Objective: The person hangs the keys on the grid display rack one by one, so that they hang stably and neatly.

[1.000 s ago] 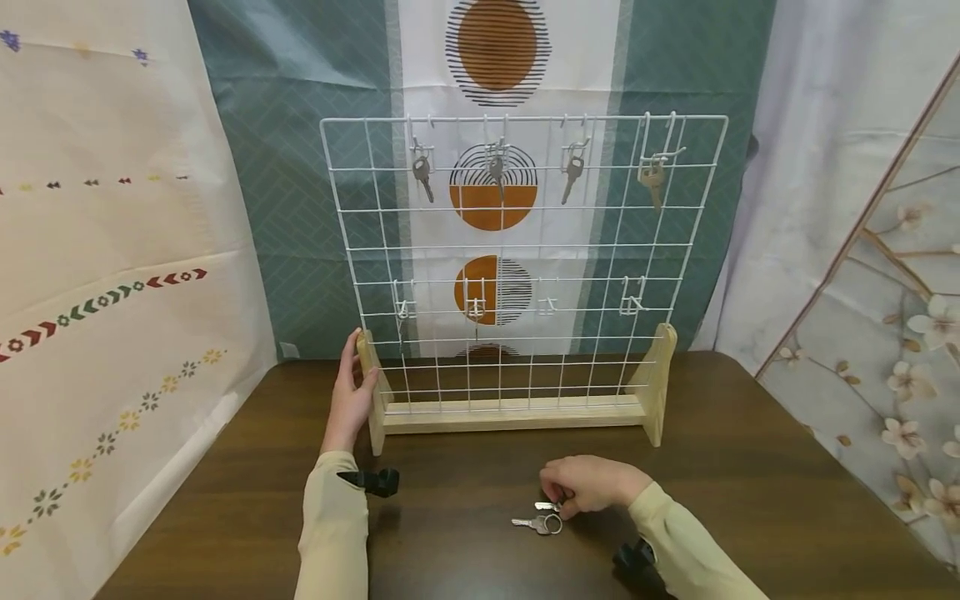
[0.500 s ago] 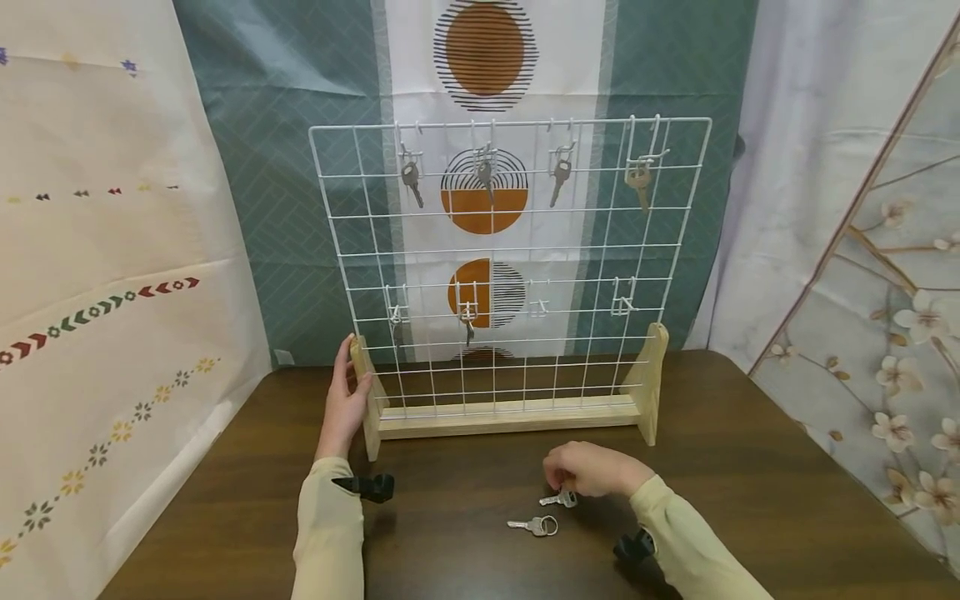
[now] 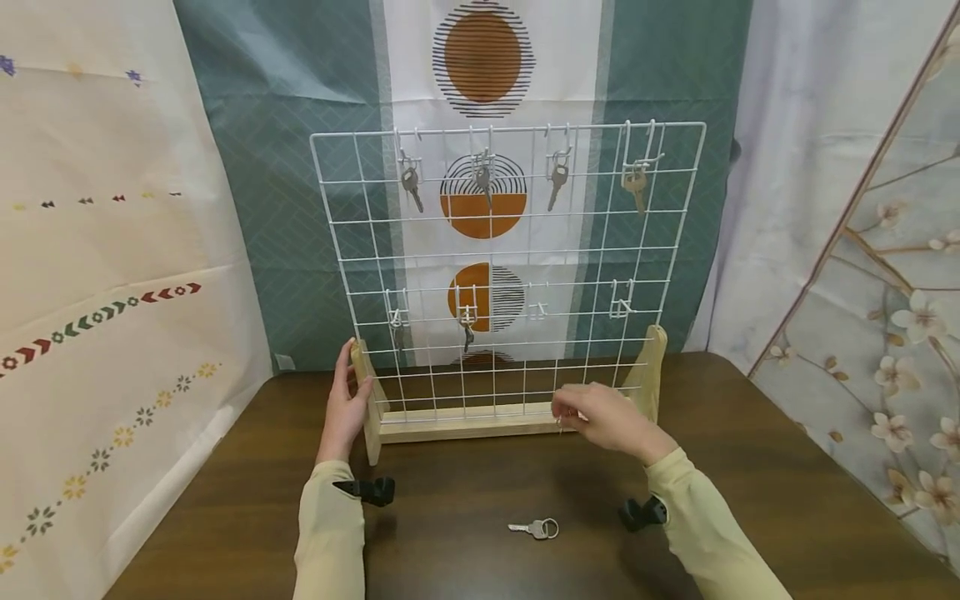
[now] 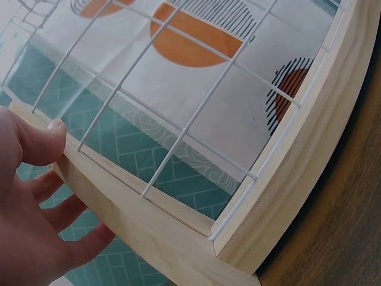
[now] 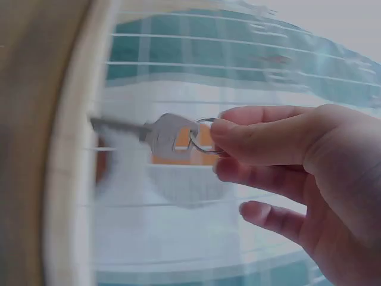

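Observation:
A white wire grid rack (image 3: 510, 128) stands upright in a pale wooden base (image 3: 465, 428). My left hand (image 3: 347, 408) holds the base's left side piece (image 4: 143, 220), thumb on the near face and fingers around the outer edge. My right hand (image 3: 607, 417) is raised in front of the lower right part of the grid. Between thumb and fingers it pinches a metal key ring (image 5: 204, 151), from which a silver key (image 5: 169, 136) hangs. On the table, a second key with a ring (image 3: 536, 528) lies nearer to me.
Several keys hang on the grid's upper hooks, such as the one at left (image 3: 411, 185). Two more hang from lower hooks at left and centre-left (image 3: 468, 327). Another white hook (image 3: 622, 307) is at lower right. Patterned cloths surround the brown table (image 3: 450, 508).
My right hand has picked up one of the two keys from the table and lifted it up and forward toward the grid. My left hand stays on the base; the view has shifted slightly.

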The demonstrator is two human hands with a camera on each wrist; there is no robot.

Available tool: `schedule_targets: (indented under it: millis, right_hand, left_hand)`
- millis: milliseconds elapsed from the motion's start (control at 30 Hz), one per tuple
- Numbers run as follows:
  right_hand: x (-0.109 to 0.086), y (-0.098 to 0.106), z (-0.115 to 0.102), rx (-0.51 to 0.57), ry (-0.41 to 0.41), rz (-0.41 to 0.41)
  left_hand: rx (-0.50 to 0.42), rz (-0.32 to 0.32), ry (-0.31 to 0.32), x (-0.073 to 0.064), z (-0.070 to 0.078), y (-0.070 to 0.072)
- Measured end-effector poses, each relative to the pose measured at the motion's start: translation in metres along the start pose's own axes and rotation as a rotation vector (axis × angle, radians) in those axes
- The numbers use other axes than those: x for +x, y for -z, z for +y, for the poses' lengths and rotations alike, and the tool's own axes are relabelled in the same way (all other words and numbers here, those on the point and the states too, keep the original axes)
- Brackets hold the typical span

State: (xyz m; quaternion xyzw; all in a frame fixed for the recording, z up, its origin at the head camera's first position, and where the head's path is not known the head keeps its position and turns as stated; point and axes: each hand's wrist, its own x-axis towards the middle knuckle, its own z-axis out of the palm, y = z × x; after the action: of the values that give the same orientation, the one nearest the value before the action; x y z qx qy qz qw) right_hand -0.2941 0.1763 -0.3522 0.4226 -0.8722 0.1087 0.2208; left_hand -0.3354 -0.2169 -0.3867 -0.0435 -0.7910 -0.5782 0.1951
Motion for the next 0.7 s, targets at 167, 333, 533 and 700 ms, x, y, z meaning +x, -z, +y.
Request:
schedule_targets:
  millis: [167, 333, 533, 700]
  right_hand:
    - [0.02, 0.035, 0.002, -0.023, -0.043, 0.13]
    - [0.042, 0.064, 0.002, -0.019, -0.043, 0.271]
    - [0.066, 0.081, 0.001, 0.016, -0.073, 0.347]
    - [0.079, 0.082, 0.005, 0.024, -0.113, 0.283]
  left_hand:
    - [-0.001, 0.004, 0.0, 0.0, -0.002, -0.001]
    - [-0.005, 0.003, 0.009, -0.001, -0.002, -0.001]
    - [-0.004, -0.005, 0.029, -0.001, 0.001, 0.001]
    - [-0.014, -0.008, 0.024, -0.001, 0.001, 0.0]
